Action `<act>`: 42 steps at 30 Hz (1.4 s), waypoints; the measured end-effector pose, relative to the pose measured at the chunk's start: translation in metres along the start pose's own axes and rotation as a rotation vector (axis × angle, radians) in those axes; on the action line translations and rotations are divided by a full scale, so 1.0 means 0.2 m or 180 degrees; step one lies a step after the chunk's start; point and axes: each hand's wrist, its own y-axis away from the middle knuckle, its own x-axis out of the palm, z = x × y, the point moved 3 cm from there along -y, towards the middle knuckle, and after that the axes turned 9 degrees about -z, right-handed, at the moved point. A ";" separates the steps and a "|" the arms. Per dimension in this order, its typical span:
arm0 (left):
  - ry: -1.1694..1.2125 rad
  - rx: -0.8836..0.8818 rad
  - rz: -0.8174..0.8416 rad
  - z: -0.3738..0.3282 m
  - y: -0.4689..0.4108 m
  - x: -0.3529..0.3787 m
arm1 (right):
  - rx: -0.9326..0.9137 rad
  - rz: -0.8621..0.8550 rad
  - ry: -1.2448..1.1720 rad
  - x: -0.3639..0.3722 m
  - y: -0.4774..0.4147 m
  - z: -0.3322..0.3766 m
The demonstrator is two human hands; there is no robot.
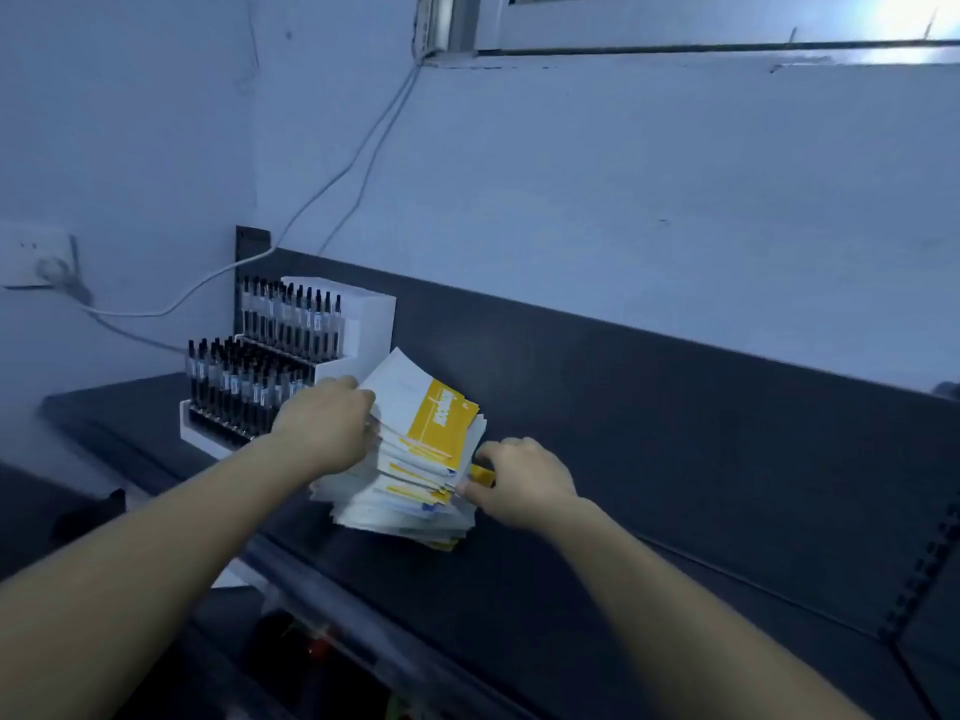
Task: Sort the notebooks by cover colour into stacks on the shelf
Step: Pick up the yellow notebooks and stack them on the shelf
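Observation:
A thick, uneven stack of thin notebooks lies on the dark shelf. Most visible covers are white with yellow panels, and a little blue shows low in the pile. My left hand grips the left edge of the upper notebooks and tilts them up, so the top yellow-and-white notebook leans toward the back panel. My right hand pinches the right edge of a yellow notebook about halfway down the stack. The lower covers are hidden under the ones above.
A white stepped display rack full of black pens stands just left of the stack. White cables run down the wall to a socket at the left. Bare dark shelf stretches to the right of the stack. A lower shelf level shows at the bottom.

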 end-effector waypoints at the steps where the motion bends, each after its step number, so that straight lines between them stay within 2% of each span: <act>1: 0.0046 -0.0021 0.0013 0.01 -0.03 0.03 | 0.0069 0.0014 -0.0071 0.02 -0.04 0.01; 4: 0.0188 -0.0148 0.0120 0.04 -0.12 0.09 | 0.0183 0.0093 -0.0156 0.07 -0.15 0.01; 9: 0.0411 -0.0363 0.0432 0.09 -0.26 0.19 | 0.0220 0.0276 -0.0779 0.15 -0.30 0.01; 13: 0.0762 -0.0632 0.0582 0.11 -0.32 0.23 | 0.0194 0.0235 -0.0857 0.18 -0.39 0.01; 17: 0.0996 -0.0948 0.0494 0.13 -0.34 0.24 | 0.0065 0.0186 -0.0844 0.19 -0.44 0.02; 23: 0.1123 -0.1301 0.0627 0.14 -0.34 0.20 | -0.0136 0.0109 -0.0796 0.19 -0.46 0.03; 29: 0.0953 -0.1233 0.0264 0.10 -0.36 0.15 | -0.0103 0.0196 -0.1060 0.21 -0.49 0.00; 31: 0.1504 -0.1470 0.0227 0.12 -0.37 0.16 | -0.0005 0.0191 -0.1377 0.20 -0.50 -0.02; 34: 0.2826 -0.2077 0.0261 0.13 -0.37 0.18 | 0.0179 0.0141 -0.1933 0.19 -0.50 -0.02; 36: 0.3064 -0.2241 0.0282 0.13 -0.36 0.19 | 0.0330 0.0177 -0.2188 0.18 -0.50 -0.03; 38: 0.2635 -0.2053 0.0173 0.13 -0.36 0.19 | 0.0494 0.0243 -0.2352 0.19 -0.50 -0.03; 42: 0.0856 -0.1436 -0.0028 0.16 -0.37 0.15 | 0.0627 0.0360 -0.2363 0.20 -0.52 -0.02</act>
